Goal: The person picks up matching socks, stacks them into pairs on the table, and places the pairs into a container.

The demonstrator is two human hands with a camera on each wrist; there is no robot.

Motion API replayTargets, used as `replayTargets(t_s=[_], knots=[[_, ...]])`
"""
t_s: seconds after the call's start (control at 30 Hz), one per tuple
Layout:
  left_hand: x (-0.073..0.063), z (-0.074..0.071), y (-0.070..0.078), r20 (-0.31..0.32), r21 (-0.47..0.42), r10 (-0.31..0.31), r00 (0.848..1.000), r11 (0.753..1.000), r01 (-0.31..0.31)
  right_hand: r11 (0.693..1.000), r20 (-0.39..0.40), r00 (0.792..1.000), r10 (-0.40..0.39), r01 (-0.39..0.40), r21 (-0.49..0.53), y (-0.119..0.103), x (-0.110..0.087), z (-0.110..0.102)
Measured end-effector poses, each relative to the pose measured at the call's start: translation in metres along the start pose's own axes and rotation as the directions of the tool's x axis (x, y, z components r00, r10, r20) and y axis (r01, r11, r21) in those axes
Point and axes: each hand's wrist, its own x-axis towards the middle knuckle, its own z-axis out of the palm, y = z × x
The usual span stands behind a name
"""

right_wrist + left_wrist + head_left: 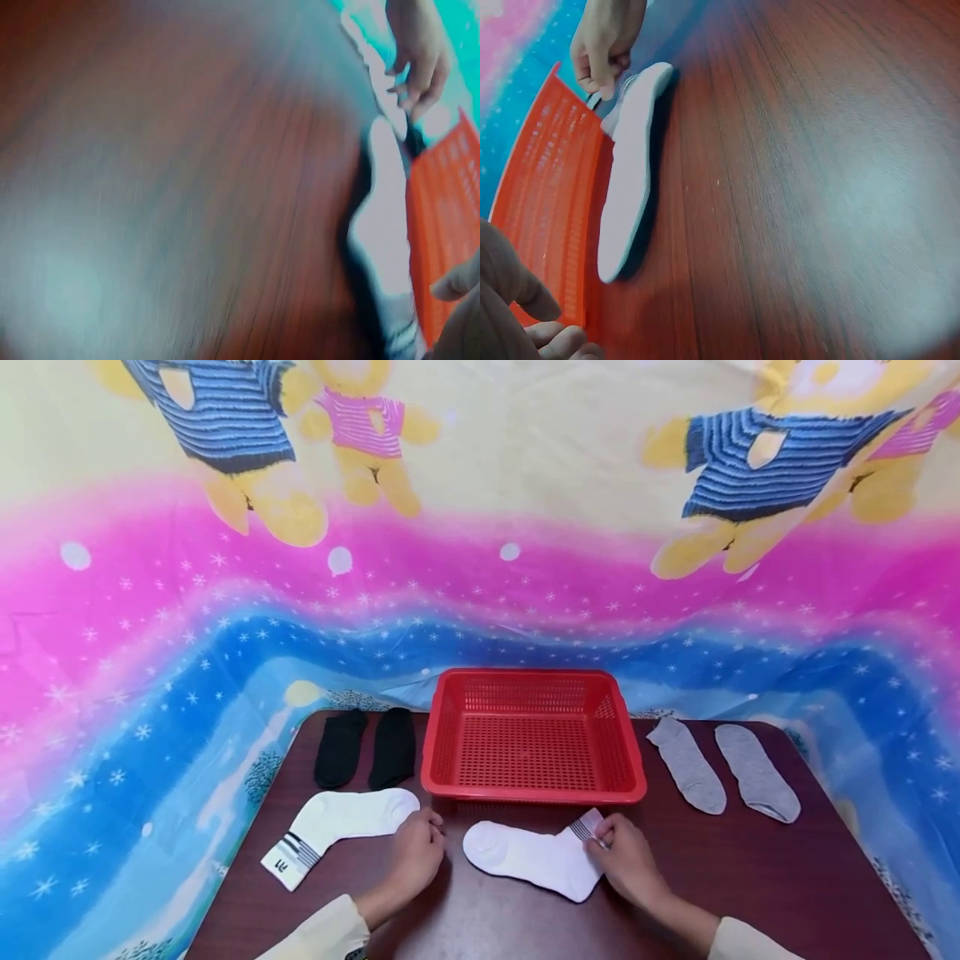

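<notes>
Two white ankle-high socks with dark stripes at their cuffs lie on the table. The left sock (352,816) points its toe toward my left hand (417,853), whose loosely bent fingers are right at that toe; in the left wrist view no cloth shows between thumb and fingers (544,307). My right hand (632,862) pinches the striped cuff of the right sock (528,858), and the rest of this sock lies flat with its toe to the left. In the right wrist view the striped cuff (401,337) appears close beside the right thumb.
A red perforated plastic basket (534,796) stands behind the socks with nothing in it. Black socks (341,750) lie to its left and grey socks (693,768) to its right. The dark wooden table (480,927) meets a printed cloth backdrop (480,577).
</notes>
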Motion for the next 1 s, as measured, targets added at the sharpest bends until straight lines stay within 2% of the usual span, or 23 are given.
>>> replayTargets(t_s=[0.07, 0.13, 0.23, 0.3, 0.37, 0.5, 0.6, 0.7, 0.8, 0.9, 1.0], knots=[[-0.003, -0.007, -0.006, -0.058, 0.013, -0.004, 0.998, 1.0, 0.004, 0.998, 0.068, 0.997, -0.031, 0.026, 0.064, -0.014, -0.006, 0.004], [-0.005, -0.015, -0.014, -0.106, 0.03, -0.015, 0.994, 0.999, 0.018, 0.99, 0.145, 0.984, -0.106, 0.091, 0.104, -0.027, -0.01, 0.011], [-0.005, -0.026, -0.029, -0.166, 0.069, -0.048, 0.985, 0.996, 0.06, 0.966, 0.265, 0.934, -0.239, 0.201, 0.163, -0.047, -0.012, 0.024], [-0.004, -0.036, -0.04, -0.179, 0.089, -0.084, 0.98, 0.991, 0.101, 0.952, 0.335, 0.895, -0.293, 0.242, 0.187, -0.062, -0.011, 0.036], [-0.001, -0.046, -0.054, -0.197, 0.112, -0.101, 0.975, 0.986, 0.124, 0.943, 0.385, 0.865, -0.323, 0.259, 0.209, -0.077, -0.01, 0.05], [0.004, -0.066, -0.082, -0.253, 0.157, -0.107, 0.962, 0.976, 0.15, 0.923, 0.41, 0.826, -0.386, 0.347, 0.169, -0.106, -0.003, 0.081], [0.01, -0.078, -0.098, -0.255, 0.191, -0.164, 0.953, 0.958, 0.216, 0.888, 0.384, 0.81, -0.444, 0.454, 0.071, -0.123, 0.003, 0.101], [0.015, -0.087, -0.111, -0.214, 0.2, -0.258, 0.942, 0.932, 0.301, 0.851, 0.354, 0.802, -0.481, 0.524, -0.032, -0.136, 0.007, 0.117], [0.016, -0.091, -0.122, -0.159, 0.214, -0.32, 0.934, 0.912, 0.349, 0.843, 0.349, 0.813, -0.466, 0.527, -0.103, -0.143, 0.01, 0.13], [0.015, -0.091, -0.131, -0.125, 0.236, -0.344, 0.931, 0.901, 0.365, 0.833, 0.36, 0.826, -0.434, 0.52, -0.19, -0.148, 0.012, 0.142], [0.015, -0.093, -0.141, -0.12, 0.26, -0.328, 0.937, 0.901, 0.348, 0.806, 0.346, 0.837, -0.423, 0.522, -0.28, -0.153, 0.015, 0.153]])
